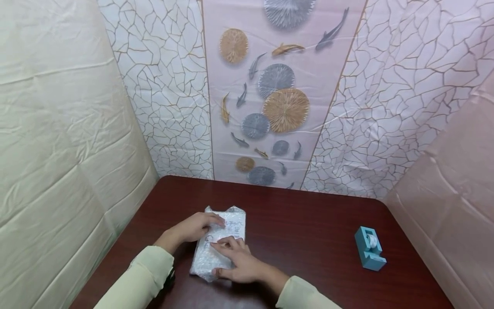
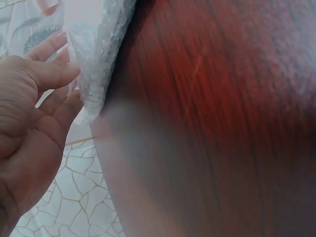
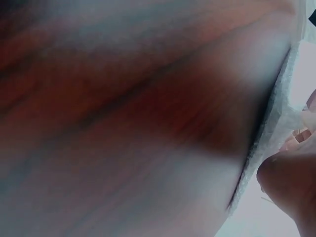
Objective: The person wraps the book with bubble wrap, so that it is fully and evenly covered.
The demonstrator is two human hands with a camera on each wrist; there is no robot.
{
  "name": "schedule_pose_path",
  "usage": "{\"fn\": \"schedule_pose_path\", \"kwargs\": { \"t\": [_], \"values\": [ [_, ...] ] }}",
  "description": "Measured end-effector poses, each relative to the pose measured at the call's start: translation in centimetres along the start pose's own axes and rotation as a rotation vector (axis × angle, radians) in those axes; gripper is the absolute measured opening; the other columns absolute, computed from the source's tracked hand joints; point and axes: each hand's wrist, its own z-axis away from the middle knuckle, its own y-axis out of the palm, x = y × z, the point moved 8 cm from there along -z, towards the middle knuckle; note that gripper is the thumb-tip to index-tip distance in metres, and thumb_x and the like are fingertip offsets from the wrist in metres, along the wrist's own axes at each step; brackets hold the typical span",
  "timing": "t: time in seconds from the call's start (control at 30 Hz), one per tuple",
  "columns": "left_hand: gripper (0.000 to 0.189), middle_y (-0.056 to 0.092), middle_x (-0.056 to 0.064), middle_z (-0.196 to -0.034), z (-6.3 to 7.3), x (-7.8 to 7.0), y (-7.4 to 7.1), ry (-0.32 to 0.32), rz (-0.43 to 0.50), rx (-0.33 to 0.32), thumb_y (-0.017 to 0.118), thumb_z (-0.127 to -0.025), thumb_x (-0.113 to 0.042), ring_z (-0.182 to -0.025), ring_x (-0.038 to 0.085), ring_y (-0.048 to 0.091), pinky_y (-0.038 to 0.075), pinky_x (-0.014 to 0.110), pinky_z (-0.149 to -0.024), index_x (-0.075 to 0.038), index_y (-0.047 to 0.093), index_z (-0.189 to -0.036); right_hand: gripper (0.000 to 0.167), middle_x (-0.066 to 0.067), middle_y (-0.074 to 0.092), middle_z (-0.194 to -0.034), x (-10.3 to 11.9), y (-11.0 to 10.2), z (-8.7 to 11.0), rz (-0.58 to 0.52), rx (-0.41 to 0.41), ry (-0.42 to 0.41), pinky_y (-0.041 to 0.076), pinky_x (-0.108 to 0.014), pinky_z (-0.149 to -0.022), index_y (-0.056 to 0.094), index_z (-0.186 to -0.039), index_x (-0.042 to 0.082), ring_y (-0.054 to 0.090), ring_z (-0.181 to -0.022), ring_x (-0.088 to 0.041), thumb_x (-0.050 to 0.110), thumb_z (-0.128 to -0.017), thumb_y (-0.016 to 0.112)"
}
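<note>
A flat package in bubble wrap (image 1: 208, 260) lies on the dark red table, its long side running away from me, with crumpled wrap corners at its far end. My left hand (image 1: 197, 226) rests on its upper left part, fingers reaching across the top. In the left wrist view the thumb and fingertips touch the bubble wrap (image 2: 96, 54) near a corner. Lower down, my right hand (image 1: 243, 262) lies over the right side, fingers spread on top and thumb by the near edge. The right wrist view shows only part of that hand beside the wrap (image 3: 269, 131).
A light blue tape dispenser (image 1: 369, 249) with a roll of tape stands at the right of the table (image 1: 301, 240). Patterned cloth hangs behind the table's far edge, and pale cloth walls (image 1: 58, 150) close in both sides. Something dark sits under the left forearm.
</note>
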Motion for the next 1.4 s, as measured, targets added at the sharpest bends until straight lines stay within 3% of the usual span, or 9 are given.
{"fn": "schedule_pose_path", "kwargs": {
  "t": [0.1,0.37,0.57,0.7,0.8,0.87,1.0,1.2,1.4],
  "values": [
    [0.051,0.075,0.005,-0.145,0.0,0.0,-0.2,0.001,0.001,-0.003,0.058,-0.098,0.014,-0.141,0.03,0.068,0.056,0.053,-0.117,-0.016,0.08,-0.132,0.072,-0.004,0.051,-0.161,0.0,0.1,-0.2,0.022,0.002,0.007,0.039,-0.042,-0.107,0.047,-0.169,0.028,0.044,-0.136,-0.03,0.057,-0.106,0.066],
    [0.059,0.066,0.001,-0.158,0.8,0.9,0.1,-0.098,0.124,0.049,0.049,-0.103,0.013,-0.156,0.034,0.054,0.045,0.06,-0.126,-0.021,0.075,-0.144,0.073,-0.002,0.052,-0.153,0.0,0.0,-0.9,0.024,-0.014,0.038,0.037,-0.037,-0.101,0.045,-0.17,0.03,0.046,-0.126,-0.026,0.06,-0.106,0.064],
    [0.059,0.057,0.011,-0.167,1.0,1.2,0.3,-0.115,0.168,0.068,0.049,-0.102,0.009,-0.159,0.038,0.05,0.042,0.064,-0.127,-0.019,0.072,-0.149,0.07,-0.003,0.052,-0.146,0.0,0.0,-1.6,0.068,-0.039,0.038,0.037,-0.037,-0.097,0.05,-0.168,0.028,0.047,-0.119,-0.027,0.061,-0.107,0.061],
    [0.07,0.043,0.015,-0.176,1.5,1.4,0.7,-0.185,0.281,0.124,0.051,-0.093,0.004,-0.164,0.041,0.041,0.036,0.067,-0.13,-0.022,0.065,-0.156,0.069,-0.003,0.051,-0.145,-0.1,0.1,-1.7,0.088,-0.028,0.047,0.037,-0.036,-0.095,0.052,-0.166,0.026,0.046,-0.116,-0.026,0.061,-0.107,0.061],
    [0.081,0.035,0.012,-0.181,1.9,1.5,1.0,-0.235,0.356,0.173,0.061,-0.082,-0.005,-0.168,0.041,0.032,0.033,0.068,-0.13,-0.024,0.06,-0.161,0.071,-0.003,0.05,-0.146,-0.3,0.3,-1.8,0.091,-0.011,0.059,0.036,-0.035,-0.095,0.052,-0.167,0.025,0.045,-0.116,-0.024,0.062,-0.107,0.061],
    [0.085,0.03,0.009,-0.183,2.0,1.4,1.2,-0.253,0.399,0.204,0.068,-0.081,-0.011,-0.171,0.039,0.025,0.03,0.068,-0.13,-0.024,0.056,-0.164,0.073,-0.003,0.05,-0.146,-0.4,0.4,-1.8,0.094,-0.006,0.062,0.036,-0.034,-0.096,0.052,-0.167,0.024,0.045,-0.117,-0.024,0.063,-0.106,0.061],
    [0.085,0.025,0.007,-0.185,2.1,1.1,1.2,-0.247,0.443,0.252,0.075,-0.087,-0.021,-0.174,0.038,0.015,0.025,0.071,-0.132,-0.021,0.05,-0.168,0.073,-0.003,0.05,-0.146,-0.4,0.4,-1.8,0.091,-0.008,0.061,0.036,-0.035,-0.096,0.054,-0.165,0.024,0.045,-0.118,-0.024,0.064,-0.106,0.062],
    [0.066,0.032,0.012,-0.182,2.0,0.9,1.0,-0.177,0.404,0.239,0.073,-0.105,-0.034,-0.172,0.043,0.018,0.019,0.074,-0.134,-0.016,0.052,-0.166,0.07,-0.003,0.05,-0.144,-0.5,0.4,-1.8,0.096,-0.011,0.065,0.037,-0.036,-0.095,0.055,-0.165,0.029,0.044,-0.118,-0.023,0.065,-0.105,0.062],
    [0.068,0.038,0.012,-0.18,2.0,0.9,1.2,-0.118,0.374,0.194,0.076,-0.102,-0.031,-0.171,0.045,0.021,0.023,0.076,-0.132,-0.013,0.053,-0.164,0.072,-0.002,0.05,-0.146,-0.7,0.6,-1.9,0.109,-0.012,0.07,0.037,-0.037,-0.095,0.054,-0.166,0.028,0.044,-0.118,-0.022,0.065,-0.104,0.063]
  ]
}}
